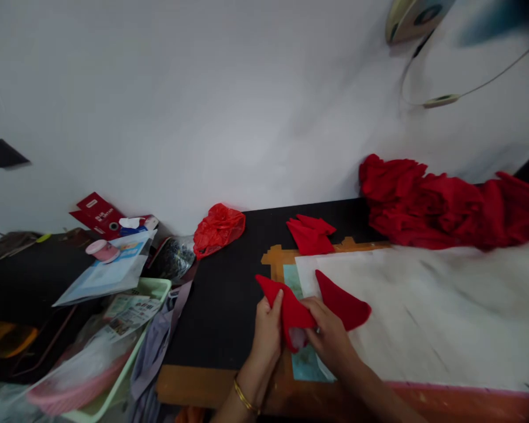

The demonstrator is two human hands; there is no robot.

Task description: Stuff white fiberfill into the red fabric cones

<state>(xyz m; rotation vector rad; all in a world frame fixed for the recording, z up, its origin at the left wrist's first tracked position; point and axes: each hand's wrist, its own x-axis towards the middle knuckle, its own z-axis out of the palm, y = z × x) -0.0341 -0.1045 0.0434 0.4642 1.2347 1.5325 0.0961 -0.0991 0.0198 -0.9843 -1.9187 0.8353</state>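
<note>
Both my hands grip one red cloth piece (294, 308), pointed at its upper left end, with a whitish patch showing at its lower edge. My left hand (268, 326) has its thumb pressed on the cloth from the left. My right hand (328, 329) pinches the cloth's right edge, its fingertips partly hidden. Just beyond my right hand, a second pointed red cloth piece (344, 299) lies on the white sheet (423, 317). Farther back sits a small stack of folded red cloth (311, 234).
A heap of red fabric (445, 205) lies at the back right against the wall. On the black tabletop (220, 317) is a crumpled red plastic bag (219, 229). To the left stand a pale green basket (158, 288) with bags and papers, and a pink-lidded jar (102, 251).
</note>
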